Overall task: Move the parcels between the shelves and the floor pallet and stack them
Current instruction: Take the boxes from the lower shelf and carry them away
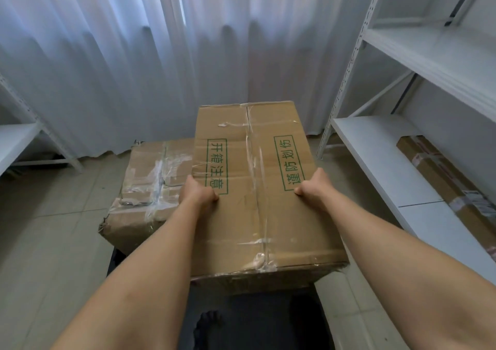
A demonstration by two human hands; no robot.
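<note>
Fingers of both hands grasp one box (257, 188) by its long sides; the left hand (197, 191) clamps the left edge with its thumb on the top face and its other fingers curled down out of view, and the right hand (314, 184) does likewise on the right edge; both bare forearms reach forward from the bottom corners of the view. The box is brown cardboard, sealed along its middle seam with clear tape, with two green-framed lines of green print running lengthwise on the lid; it is held level, lengthwise away from the person, above a dark pallet (255, 320) on the floor; whether its base touches anything beneath cannot be told. Just beside it on the left, and lower, lies a second box (145, 191), creased and much taped, its right part hidden behind the held one; it sits at the far left of the pallet. On the right stands a white rack (375, 162) with several shelves; a long carton (440, 178) with a printed label lies under its lowest shelf. At the left edge shows part of another white rack (18, 140). White curtains (134, 54) hang behind, down to the pale tiled floor (53, 215).
</note>
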